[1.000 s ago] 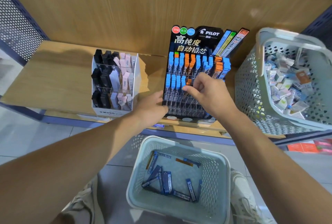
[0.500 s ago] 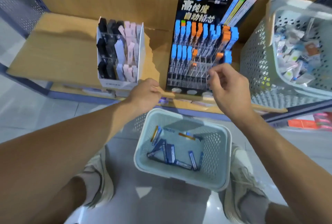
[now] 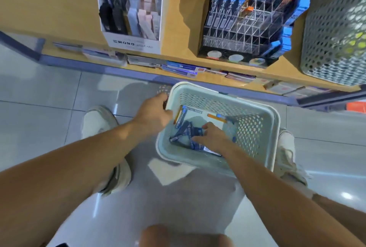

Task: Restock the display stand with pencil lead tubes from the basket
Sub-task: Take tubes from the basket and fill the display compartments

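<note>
Pencil lead tubes [image 3: 185, 134] piled under right hand [image 3: 213, 137], axes mixed; fingers splayed onto them, hold unclear. Left hand [image 3: 154, 112] gripping basket [image 3: 274, 128] rim.

Your right hand [image 3: 213, 137] is ringed by the basket [image 3: 274, 126] walls; the way out is up. Beyond, the shelf [image 3: 184, 34] edge stands close.

Bare forearms [image 3: 79, 157] and a bare knee [image 3: 184, 235]; off-white sneakers [image 3: 287, 147] (laces show on the right one).
</note>
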